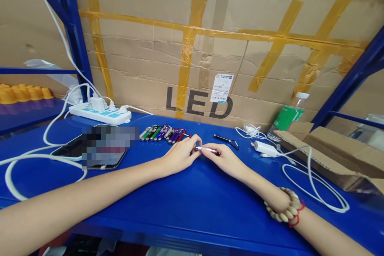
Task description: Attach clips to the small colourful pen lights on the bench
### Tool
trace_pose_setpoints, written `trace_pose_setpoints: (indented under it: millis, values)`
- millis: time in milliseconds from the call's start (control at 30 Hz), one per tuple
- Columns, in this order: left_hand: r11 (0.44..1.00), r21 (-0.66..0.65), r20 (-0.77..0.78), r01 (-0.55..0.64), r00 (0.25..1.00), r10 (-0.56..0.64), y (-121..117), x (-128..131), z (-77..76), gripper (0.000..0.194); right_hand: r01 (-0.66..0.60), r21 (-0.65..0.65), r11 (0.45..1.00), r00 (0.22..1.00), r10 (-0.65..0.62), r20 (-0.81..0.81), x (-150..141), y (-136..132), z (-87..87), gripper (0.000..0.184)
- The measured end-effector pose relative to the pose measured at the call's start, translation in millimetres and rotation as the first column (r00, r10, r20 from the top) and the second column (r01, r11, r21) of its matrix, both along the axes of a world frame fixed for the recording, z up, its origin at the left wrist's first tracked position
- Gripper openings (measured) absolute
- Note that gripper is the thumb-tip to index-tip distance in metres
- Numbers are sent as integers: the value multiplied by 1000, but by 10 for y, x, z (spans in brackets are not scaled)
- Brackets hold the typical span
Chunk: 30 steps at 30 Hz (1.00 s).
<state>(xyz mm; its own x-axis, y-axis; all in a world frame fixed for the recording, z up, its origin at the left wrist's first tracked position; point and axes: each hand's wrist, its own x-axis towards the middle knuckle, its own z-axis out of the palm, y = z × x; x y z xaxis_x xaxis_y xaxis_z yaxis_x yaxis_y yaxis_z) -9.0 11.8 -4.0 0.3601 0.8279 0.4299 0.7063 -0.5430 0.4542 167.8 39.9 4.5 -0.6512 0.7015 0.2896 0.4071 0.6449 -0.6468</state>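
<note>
Over the middle of the blue table, both hands meet at a small silver keychain flashlight [207,150], a slim metal tube lying roughly level. My left hand [183,153] pinches its left end. The fingers of my right hand [223,160] are closed round its right part, covering some of it. Just behind my left hand lies a row of several similar keychain flashlights [163,134] in silver, green, purple, blue and red, with clips at their far ends. A single black flashlight [222,139] with a clip rests apart, behind my right hand.
At the left are a white power strip [115,117] with plugs, a dark tablet or phone [109,165] and white cables [15,186]. On the right stand a green-labelled bottle [286,118], a white adapter [265,149] and an open cardboard box [324,164]. A large carton [144,60] forms the back.
</note>
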Motion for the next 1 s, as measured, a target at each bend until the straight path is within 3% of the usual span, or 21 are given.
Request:
trace_pose_setpoints:
  millis: [133,267,367,467,633,1000]
  values:
    - [991,-9,124,-131,984,131,65,-24,-38,26,88,5,996,996,-88,-20,35,43,-8,36]
    - [978,-123,374,-168,905,203,115,-21,-20,18,90,-28,996,994,-91,-60,50,64,-24,33]
    - [966,-232,573,-110,787,228,133,-9,4,14,71,-41,997,996,-73,-51,33,55,-28,33]
    - [958,-285,680,22,709,186,158,-5,-4,18,88,-37,995,996,-89,-25,22,50,-28,35]
    - [933,-339,743,123,644,185,217,0,-65,26,69,-44,997,996,-72,-53,34,78,-35,34]
    - [923,-359,725,139,664,182,250,6,-91,27,111,-50,993,993,-113,-33,20,41,-21,36]
